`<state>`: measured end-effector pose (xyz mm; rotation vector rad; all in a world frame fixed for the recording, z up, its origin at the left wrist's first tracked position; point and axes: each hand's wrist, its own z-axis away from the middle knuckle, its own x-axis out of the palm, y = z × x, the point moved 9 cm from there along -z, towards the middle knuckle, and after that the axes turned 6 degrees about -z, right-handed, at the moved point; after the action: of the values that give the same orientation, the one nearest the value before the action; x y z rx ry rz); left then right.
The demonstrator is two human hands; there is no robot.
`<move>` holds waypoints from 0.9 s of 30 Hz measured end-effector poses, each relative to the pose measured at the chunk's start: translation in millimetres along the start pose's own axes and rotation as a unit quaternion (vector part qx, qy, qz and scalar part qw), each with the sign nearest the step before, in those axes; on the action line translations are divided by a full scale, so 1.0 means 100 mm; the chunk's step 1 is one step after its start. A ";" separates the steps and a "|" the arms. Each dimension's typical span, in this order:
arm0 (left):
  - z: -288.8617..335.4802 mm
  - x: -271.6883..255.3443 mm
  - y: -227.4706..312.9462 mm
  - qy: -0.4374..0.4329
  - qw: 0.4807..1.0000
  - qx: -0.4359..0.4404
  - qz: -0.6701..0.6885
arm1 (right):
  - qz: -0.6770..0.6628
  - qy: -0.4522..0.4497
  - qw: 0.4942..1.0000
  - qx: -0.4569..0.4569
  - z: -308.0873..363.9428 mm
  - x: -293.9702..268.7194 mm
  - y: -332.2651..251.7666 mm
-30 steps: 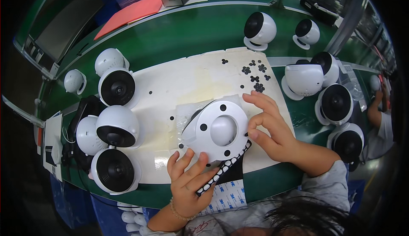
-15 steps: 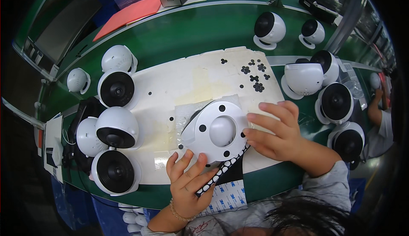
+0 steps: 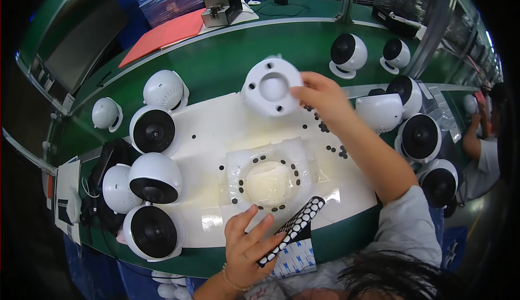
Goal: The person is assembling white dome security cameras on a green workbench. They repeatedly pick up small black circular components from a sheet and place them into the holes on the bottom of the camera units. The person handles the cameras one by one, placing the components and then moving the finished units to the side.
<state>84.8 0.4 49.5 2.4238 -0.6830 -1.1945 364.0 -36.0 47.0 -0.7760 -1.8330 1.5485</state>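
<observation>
My right hand [image 3: 320, 95] grips the rim of a white round camera [image 3: 259, 97], raised above the far edge of the white board [image 3: 208, 116]. Its ring-shaped base faces up, with dark round spots around a central opening. Low in the picture, my left hand [image 3: 246, 246] pinches a narrow strip [image 3: 295, 229] patterned with white rounds on black, index and middle fingers stretched out. Beyond that hand lies a translucent foam pad [image 3: 233, 164] with a circle of small black dots. A sheet with blue print [image 3: 295, 258] hangs below the strip.
More white cameras with black fronts stand left [image 3: 154, 132] and right [image 3: 420, 137]. Two others, including one far camera [image 3: 349, 53], are at the back right. Loose black pads [image 3: 343, 152] dot the board. A red sheet [image 3: 168, 34] and metal box [image 3: 221, 8] lie behind.
My right hand has lifted the white camera off the foam pad and carried it away from me, baring the circle of dots. My left hand still has the strip.
</observation>
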 end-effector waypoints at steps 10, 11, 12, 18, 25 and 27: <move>0.05 0.00 0.00 -0.055 0.998 0.019 0.026 | 0.680 0.102 0.721 -0.084 -1.01 -0.38 0.67; 0.05 0.00 0.01 -0.061 0.998 0.014 0.030 | 0.687 0.131 0.714 -0.043 -1.00 -0.53 0.64; 0.04 0.01 0.01 -0.079 0.996 0.008 0.028 | 0.689 0.207 0.694 0.016 -0.97 -0.82 0.62; 0.04 0.00 -0.02 -0.031 0.998 0.003 0.062 | 0.727 0.490 0.480 -0.041 -0.61 -1.53 0.54; -0.07 -0.07 0.10 -0.018 0.998 0.025 0.063 | 0.726 0.401 0.538 -0.152 -0.45 -1.32 0.21; -0.06 -0.04 0.08 -0.024 0.996 0.027 0.081 | 0.728 0.324 0.579 -0.173 -0.43 -1.06 0.07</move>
<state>85.2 -3.5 59.0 2.3368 -0.9187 -1.1862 465.4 -88.8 37.6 -3.0245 -0.6283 1.1414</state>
